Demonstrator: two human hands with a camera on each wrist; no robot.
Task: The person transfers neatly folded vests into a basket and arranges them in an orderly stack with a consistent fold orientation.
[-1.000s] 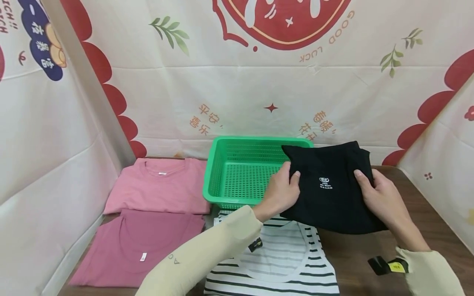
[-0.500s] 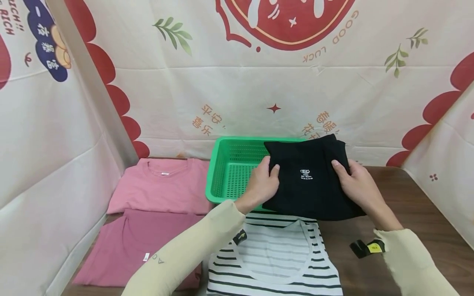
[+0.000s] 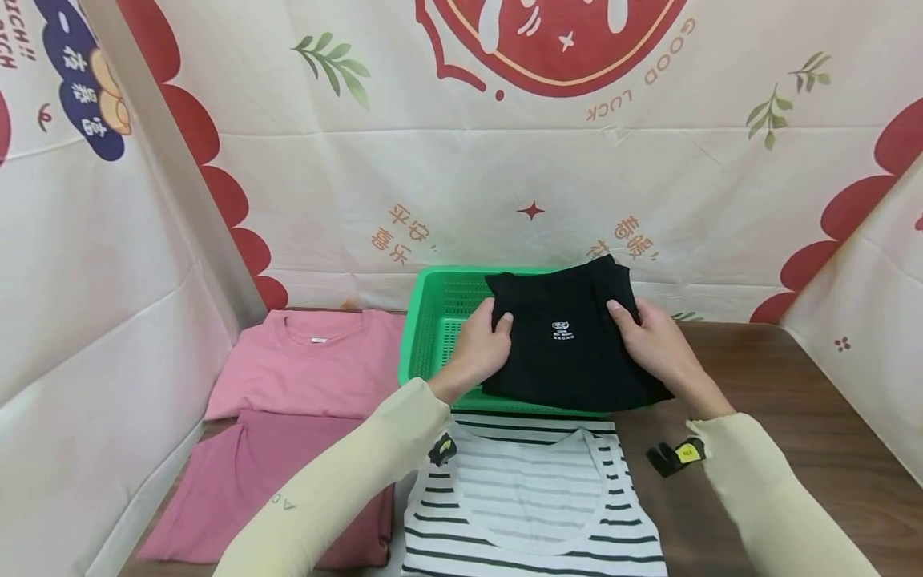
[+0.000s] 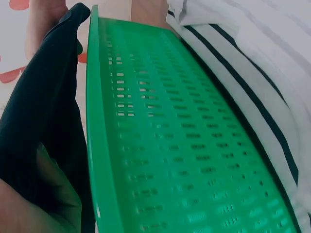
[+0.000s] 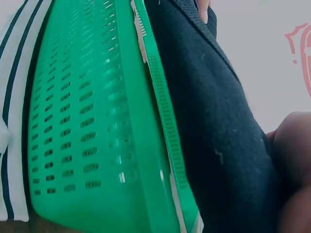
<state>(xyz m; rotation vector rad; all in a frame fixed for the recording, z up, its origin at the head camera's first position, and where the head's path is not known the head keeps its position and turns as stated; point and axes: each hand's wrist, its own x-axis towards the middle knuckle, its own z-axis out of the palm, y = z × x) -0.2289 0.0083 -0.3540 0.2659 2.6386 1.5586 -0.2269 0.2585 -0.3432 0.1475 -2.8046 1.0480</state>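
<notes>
Both hands hold a folded black shirt (image 3: 562,361) with a small white print over the green plastic basket (image 3: 414,336). My left hand (image 3: 479,344) pinches its left edge, thumb on top. At the opposite edge, my right hand (image 3: 656,340) grips with the thumb on the front and the other fingers behind, largely hidden. In the left wrist view, the black cloth (image 4: 39,107) hangs beside the basket's rim (image 4: 95,121). The right wrist view shows the cloth (image 5: 209,111) close to the perforated basket wall (image 5: 87,111). Much of the basket's inside is hidden by the shirt.
A striped black-and-white top (image 3: 534,497) lies in front of the basket. To the left, a light pink shirt (image 3: 310,369) lies behind a darker pink one (image 3: 274,481). Brown wooden table (image 3: 750,385) shows at right; a printed curtain (image 3: 461,176) hangs behind.
Both hands have carried the black shirt leftward, and slightly up in the head view, from the basket's right side to over the basket. The other garments lie where they were.
</notes>
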